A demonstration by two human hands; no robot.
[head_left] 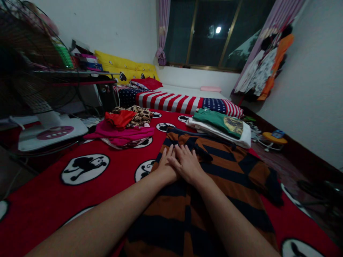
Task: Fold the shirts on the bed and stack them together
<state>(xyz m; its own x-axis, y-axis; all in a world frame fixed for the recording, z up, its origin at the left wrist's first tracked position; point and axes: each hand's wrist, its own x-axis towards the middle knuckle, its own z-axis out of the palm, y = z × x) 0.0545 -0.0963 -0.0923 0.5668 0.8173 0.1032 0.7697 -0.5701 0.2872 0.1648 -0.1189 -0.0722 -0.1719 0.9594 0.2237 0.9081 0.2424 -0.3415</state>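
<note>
A brown and dark navy striped garment lies spread on the red bed cover in front of me. My left hand rests flat on the garment's left part, fingers stretched out. My right hand lies flat beside it, partly overlapping the left hand, fingers also extended. Neither hand grips anything.
A pile of pink, red and checked clothes lies at the left. Folded green and white clothes sit beyond the garment. A fan stands at the far left. A striped blanket, yellow pillows and hanging clothes lie behind.
</note>
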